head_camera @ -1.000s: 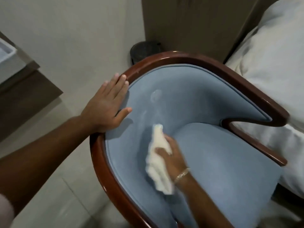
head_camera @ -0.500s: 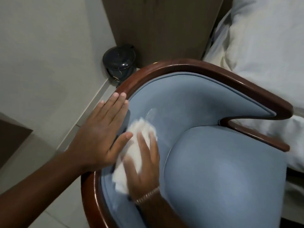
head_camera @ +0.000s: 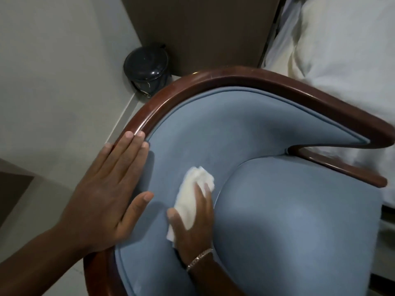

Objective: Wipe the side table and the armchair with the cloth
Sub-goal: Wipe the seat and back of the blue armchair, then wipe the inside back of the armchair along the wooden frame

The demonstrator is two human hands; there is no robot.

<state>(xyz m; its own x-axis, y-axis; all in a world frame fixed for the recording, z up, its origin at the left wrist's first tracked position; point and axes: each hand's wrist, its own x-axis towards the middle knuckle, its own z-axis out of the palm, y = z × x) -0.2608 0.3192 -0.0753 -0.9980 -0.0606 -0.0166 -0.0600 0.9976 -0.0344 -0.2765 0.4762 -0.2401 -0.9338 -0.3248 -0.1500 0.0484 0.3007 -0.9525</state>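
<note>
- Left hand lies flat, fingers together, on the armchair rim, likely steadying it.
- Right hand presses the cloth, fingers clamped on it, against the inner back to wipe it.

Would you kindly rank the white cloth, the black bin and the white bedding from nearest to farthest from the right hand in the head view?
1. White cloth: under the right hand.
2. Black bin: floor, behind the armchair.
3. White bedding: far right.
</note>
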